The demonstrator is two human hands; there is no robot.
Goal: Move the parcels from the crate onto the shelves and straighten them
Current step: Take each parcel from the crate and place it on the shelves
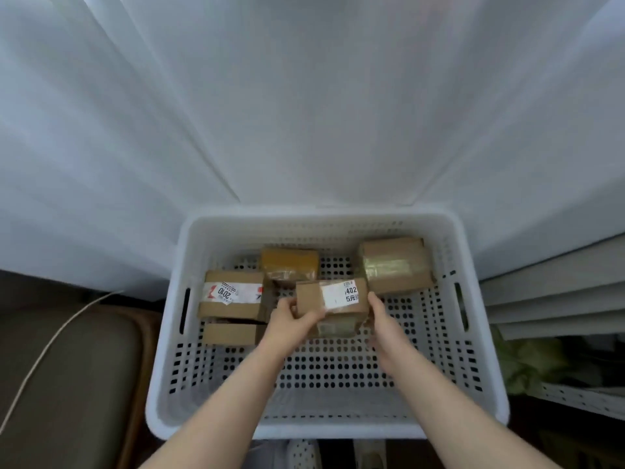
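Note:
A white perforated crate (338, 411) stands on the floor below me with several brown cardboard parcels in it. I hold a small parcel with a white "402" label (333, 296) between both hands over the crate's middle. My left hand (292, 318) grips its left end, thumb on top. My right hand (384, 319) holds its right end. Another parcel (338, 326) lies right under it. A parcel with a "2010" sticker (233, 294) lies at the left, a small one (231, 333) in front of it, a taped one (289, 265) at the back, and a large taped one (395, 264) at the back right.
White curtains (304, 113) hang behind the crate. White shelf edges (554, 299) run along the right side, with something green (521, 363) below them. A dark brown seat (67, 367) with a pale cord (50, 343) across it stands at the left.

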